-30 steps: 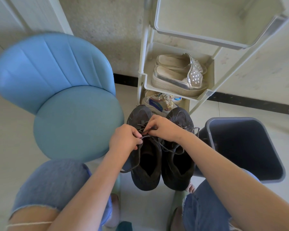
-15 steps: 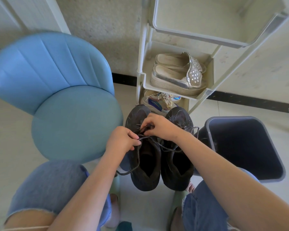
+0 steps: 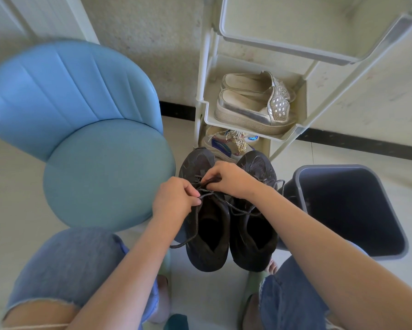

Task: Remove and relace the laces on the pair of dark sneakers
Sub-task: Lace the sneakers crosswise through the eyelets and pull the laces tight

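Observation:
Two dark sneakers stand side by side on the floor between my knees, toes pointing away. My left hand (image 3: 174,198) pinches the grey lace (image 3: 195,225) of the left sneaker (image 3: 207,244); the lace's free end hangs down past the shoe's left side. Over the left sneaker's eyelets, my right hand (image 3: 231,178) pinches another part of the lace near the tongue. One strand runs across to the right sneaker (image 3: 255,241), whose own lace loops out at its right side.
A blue padded chair (image 3: 100,167) stands to the left. A grey bin (image 3: 350,210) stands on the right, close to the right sneaker. Behind the sneakers a white shoe rack (image 3: 283,135) holds silver platform shoes (image 3: 255,108), with a colourful sneaker (image 3: 226,144) beneath.
My left hand has shifted slightly left and down, drawing the lace outward. My right hand stays over the eyelets of the left sneaker.

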